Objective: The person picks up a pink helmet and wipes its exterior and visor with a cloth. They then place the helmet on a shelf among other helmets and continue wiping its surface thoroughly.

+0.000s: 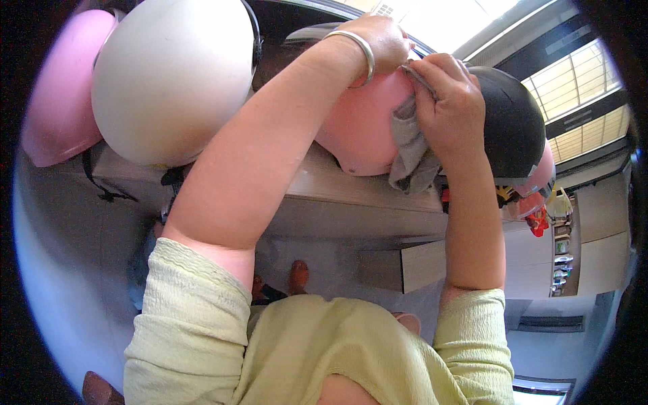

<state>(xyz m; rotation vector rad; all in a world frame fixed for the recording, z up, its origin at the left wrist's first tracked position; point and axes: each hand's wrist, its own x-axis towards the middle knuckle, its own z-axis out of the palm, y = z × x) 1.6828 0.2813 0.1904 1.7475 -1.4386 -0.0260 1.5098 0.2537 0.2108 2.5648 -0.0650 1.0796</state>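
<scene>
A pink helmet (361,121) sits on the ledge in front of me, partly covered by my left forearm. A grey cloth (412,148) hangs down over its right side. My right hand (449,101) is closed on the upper part of this cloth, pinching it between thumb and fingers. Just beyond, my left hand (381,44), with a silver bangle (364,54) at the wrist, reaches over the helmet's far top. Its fingers are curled and close to the right hand's; what they hold is hidden.
A white helmet (172,81) and another pink helmet (67,88) stand on the left, a dangling strap (101,185) below them. To the right is a black helmet (509,121). A wooden ledge (364,199) runs beneath. Shelves with small items (562,256) stand at the far right.
</scene>
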